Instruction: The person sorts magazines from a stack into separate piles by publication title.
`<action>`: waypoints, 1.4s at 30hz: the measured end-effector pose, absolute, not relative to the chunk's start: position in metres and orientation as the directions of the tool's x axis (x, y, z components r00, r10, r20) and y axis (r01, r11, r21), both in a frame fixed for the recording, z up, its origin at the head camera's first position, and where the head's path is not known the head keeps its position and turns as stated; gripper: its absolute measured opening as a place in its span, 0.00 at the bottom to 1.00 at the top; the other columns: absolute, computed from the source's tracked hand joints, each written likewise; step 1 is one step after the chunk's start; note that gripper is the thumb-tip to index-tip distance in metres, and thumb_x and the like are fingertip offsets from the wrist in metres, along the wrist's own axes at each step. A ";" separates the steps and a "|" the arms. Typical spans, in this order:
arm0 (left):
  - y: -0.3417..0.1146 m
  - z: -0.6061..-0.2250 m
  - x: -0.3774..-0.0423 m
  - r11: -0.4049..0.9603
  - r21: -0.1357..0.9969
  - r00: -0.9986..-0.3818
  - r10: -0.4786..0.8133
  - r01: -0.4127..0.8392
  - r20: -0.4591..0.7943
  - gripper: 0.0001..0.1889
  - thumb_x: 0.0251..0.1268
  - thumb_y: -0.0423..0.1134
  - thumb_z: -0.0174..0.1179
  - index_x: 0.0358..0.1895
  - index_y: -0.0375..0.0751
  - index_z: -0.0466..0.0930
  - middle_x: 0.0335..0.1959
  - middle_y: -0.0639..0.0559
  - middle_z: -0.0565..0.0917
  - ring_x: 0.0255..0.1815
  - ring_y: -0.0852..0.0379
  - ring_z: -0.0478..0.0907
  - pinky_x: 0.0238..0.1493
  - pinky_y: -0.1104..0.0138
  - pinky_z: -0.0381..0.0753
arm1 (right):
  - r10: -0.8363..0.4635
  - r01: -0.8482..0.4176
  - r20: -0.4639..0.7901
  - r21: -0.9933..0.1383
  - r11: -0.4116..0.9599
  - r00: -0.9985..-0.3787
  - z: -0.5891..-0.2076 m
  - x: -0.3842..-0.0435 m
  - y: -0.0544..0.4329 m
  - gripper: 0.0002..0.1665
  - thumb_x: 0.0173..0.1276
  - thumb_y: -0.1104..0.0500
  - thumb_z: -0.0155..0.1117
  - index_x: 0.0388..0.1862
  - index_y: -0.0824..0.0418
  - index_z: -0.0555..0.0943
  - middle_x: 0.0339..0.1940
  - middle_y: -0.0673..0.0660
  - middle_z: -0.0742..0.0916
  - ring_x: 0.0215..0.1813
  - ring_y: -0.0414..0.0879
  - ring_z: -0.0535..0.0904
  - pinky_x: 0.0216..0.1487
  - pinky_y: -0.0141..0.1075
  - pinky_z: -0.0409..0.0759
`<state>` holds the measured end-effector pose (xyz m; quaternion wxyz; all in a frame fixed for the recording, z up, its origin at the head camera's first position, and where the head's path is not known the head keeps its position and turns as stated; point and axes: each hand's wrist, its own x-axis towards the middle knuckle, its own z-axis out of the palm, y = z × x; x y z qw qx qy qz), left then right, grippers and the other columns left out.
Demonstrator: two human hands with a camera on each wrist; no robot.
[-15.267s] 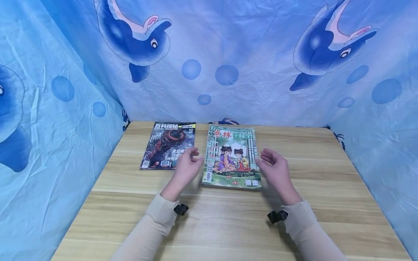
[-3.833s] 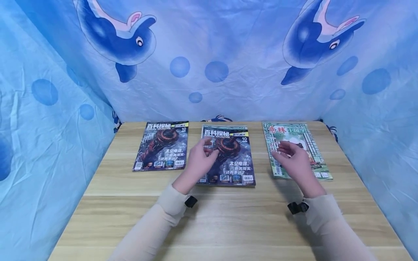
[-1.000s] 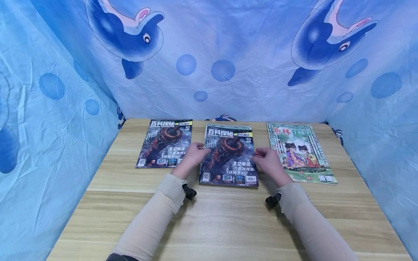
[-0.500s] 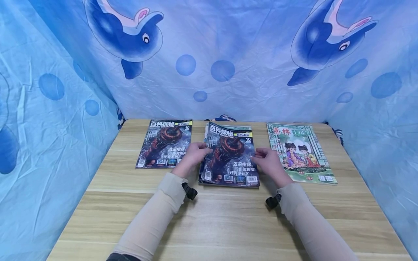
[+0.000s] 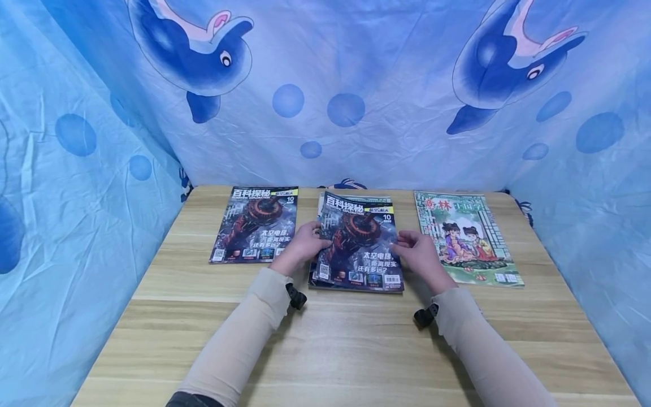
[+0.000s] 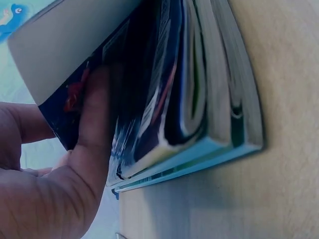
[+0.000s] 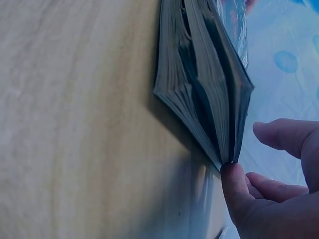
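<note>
A dark magazine (image 5: 358,237) with a red machine on its cover tops a stack in the middle of the table. My left hand (image 5: 305,242) pinches its left side between thumb and fingers. In the left wrist view that side is raised at an angle, apart from the magazines (image 6: 214,74) beneath. At the stack's right edge is my right hand (image 5: 421,254). The right wrist view has one fingertip (image 7: 234,181) touching that edge, with another finger held apart above the cover. Green-edged covers peek out at the stack's far side.
To the left lies a matching dark magazine (image 5: 259,226). A green magazine (image 5: 470,240) with two cartoon figures lies on the right, slightly turned. Blue dolphin-printed cloth (image 5: 346,147) hangs behind and beside the wooden table (image 5: 356,356).
Since the first frame, a green magazine has come to lie on the right, and a dark one tops the stack. In the last second my left hand has lifted its left side.
</note>
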<state>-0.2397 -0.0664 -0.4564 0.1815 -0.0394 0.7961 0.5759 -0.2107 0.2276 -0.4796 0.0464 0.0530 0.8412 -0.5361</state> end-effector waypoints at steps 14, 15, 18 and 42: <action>-0.074 -0.457 -0.236 0.166 0.931 -0.924 0.150 -0.326 -0.351 0.34 0.71 0.27 0.60 0.78 0.44 0.60 0.53 0.37 0.80 0.23 0.57 0.78 0.30 0.63 0.84 | 0.034 0.152 -0.151 -0.901 0.407 -0.988 -0.483 -0.211 0.224 0.36 0.67 0.60 0.72 0.69 0.74 0.71 0.59 0.69 0.82 0.61 0.59 0.79 0.61 0.45 0.78; -0.075 -0.457 -0.236 0.137 0.932 -0.922 0.152 -0.336 -0.355 0.33 0.72 0.27 0.60 0.77 0.44 0.61 0.53 0.37 0.80 0.26 0.56 0.80 0.32 0.62 0.85 | 0.030 0.147 -0.148 -0.899 0.411 -0.989 -0.483 -0.211 0.224 0.36 0.67 0.60 0.72 0.69 0.74 0.71 0.59 0.69 0.82 0.61 0.59 0.78 0.61 0.45 0.78; -0.076 -0.457 -0.234 0.057 0.930 -0.916 0.160 -0.363 -0.368 0.32 0.73 0.26 0.57 0.76 0.46 0.62 0.55 0.38 0.78 0.35 0.52 0.83 0.37 0.59 0.86 | 0.026 0.140 -0.142 -0.904 0.404 -0.990 -0.482 -0.211 0.225 0.39 0.66 0.58 0.74 0.71 0.72 0.70 0.60 0.68 0.81 0.62 0.59 0.77 0.63 0.45 0.77; -0.104 -0.434 -0.227 -0.134 0.916 -0.918 0.179 -0.378 -0.352 0.34 0.73 0.23 0.55 0.79 0.44 0.58 0.34 0.46 0.83 0.32 0.56 0.80 0.37 0.63 0.84 | -0.185 0.181 -0.196 -0.979 0.092 -0.963 -0.453 -0.224 0.209 0.45 0.65 0.63 0.74 0.76 0.71 0.62 0.68 0.69 0.76 0.63 0.58 0.78 0.57 0.37 0.80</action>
